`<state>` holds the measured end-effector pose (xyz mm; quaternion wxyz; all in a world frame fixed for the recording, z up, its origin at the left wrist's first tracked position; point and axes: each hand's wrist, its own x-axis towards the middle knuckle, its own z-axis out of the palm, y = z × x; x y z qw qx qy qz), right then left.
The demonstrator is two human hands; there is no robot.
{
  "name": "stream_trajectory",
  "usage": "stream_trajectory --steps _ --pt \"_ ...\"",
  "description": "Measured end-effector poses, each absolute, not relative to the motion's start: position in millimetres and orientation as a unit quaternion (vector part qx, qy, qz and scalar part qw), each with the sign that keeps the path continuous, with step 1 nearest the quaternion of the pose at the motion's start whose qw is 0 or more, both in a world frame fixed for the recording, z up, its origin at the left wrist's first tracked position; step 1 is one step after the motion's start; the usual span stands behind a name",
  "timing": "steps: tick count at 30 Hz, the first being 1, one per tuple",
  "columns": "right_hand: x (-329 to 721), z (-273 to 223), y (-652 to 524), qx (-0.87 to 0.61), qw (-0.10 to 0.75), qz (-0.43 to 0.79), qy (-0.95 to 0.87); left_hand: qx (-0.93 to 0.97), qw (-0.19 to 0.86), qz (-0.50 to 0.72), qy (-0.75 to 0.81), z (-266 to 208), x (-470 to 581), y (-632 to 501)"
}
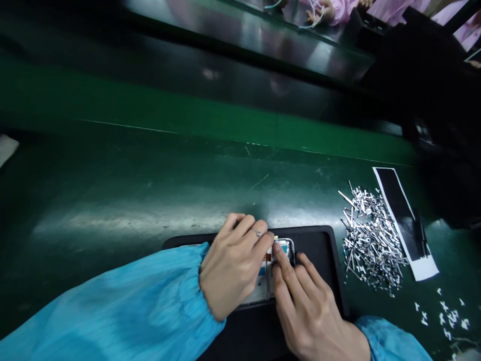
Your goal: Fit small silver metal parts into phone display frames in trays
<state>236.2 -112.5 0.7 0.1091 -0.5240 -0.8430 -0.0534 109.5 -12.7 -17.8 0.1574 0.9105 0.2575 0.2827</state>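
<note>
An opened flat electronic device (259,295), perhaps a tablet or phone, lies on a black padded tray (319,245). Its inside shows a silvery frame, blue patches and a small orange piece. My left hand (235,263), a ring on one finger, rests across the device with its fingers curled at the far edge. My right hand (310,306) is at the right end, its index fingertip pressed on the device close to my left fingertips and the other fingers bent at the rim. Whatever small part may be between the fingertips is hidden.
To the right lies a heap of small shiny metallic strips (372,240). Beside it is a white-edged black sheet (402,215), with scattered white bits (451,317) nearer me. Beyond the green table (150,175), a co-worker's hand (323,11) holds thin pale wires.
</note>
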Motion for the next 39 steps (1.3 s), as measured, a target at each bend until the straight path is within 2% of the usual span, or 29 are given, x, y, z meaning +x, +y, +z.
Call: stream_trajectory --steps 20,25,28,39 --pt "232.0 11.3 -107.1 -0.509 0.031 -0.086 -0.856 0.917 0.134 0.265 0.267 -15.6 109.5 -15.3" --pt "235.9 5.5 -109.0 -0.529 0.07 -0.065 -0.843 0.931 0.123 0.243 0.241 -11.0 108.2 -12.8" --pt "239.7 2.1 -109.2 -0.538 0.108 -0.041 -0.835 0.926 0.122 0.272 0.23 -11.7 107.2 -11.9" --pt "236.7 2.0 -108.3 -0.555 0.132 -0.031 -0.821 0.929 0.038 0.294 0.22 -14.8 108.8 -16.6"
